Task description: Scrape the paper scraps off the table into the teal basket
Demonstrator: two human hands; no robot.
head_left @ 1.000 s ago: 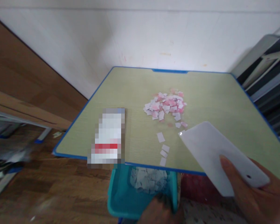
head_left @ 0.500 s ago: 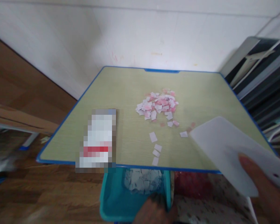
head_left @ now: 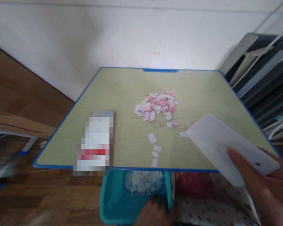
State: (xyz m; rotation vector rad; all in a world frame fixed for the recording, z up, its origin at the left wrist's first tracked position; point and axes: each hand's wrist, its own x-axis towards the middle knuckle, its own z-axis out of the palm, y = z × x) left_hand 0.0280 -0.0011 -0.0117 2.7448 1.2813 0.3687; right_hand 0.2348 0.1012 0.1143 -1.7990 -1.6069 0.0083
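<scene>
1. My right hand (head_left: pixel 257 188) grips a white plastic scraper (head_left: pixel 209 141) by its narrower end, near the hole. The thumb presses flat on the upper face and the other fingers tuck beneath, so they are closed to just the sheet's thickness. I judge this pinch leaves the wide edge free and the blade steady.

2. The scraper slants toward the middle of the table (head_left: pixel 122 131), its far corner beside a stray white scrap (head_left: pixel 183 134); whether they touch, I cannot tell.

3. My left hand (head_left: pixel 155 210) is down at the near right side of the teal tub (head_left: pixel 103 201). Its fingers are hidden, so how open they are I cannot tell; it seems placed to steady the rim.

4. The tub sits below the table's near edge, probably to catch what comes over; white scraps (head_left: pixel 143 182) lie inside.

5. The pink-and-white paper pile (head_left: pixel 158 105) is gathered mid-table, with four loose paper pieces (head_left: pixel 152 138) trailing toward the edge above the tub.
</scene>
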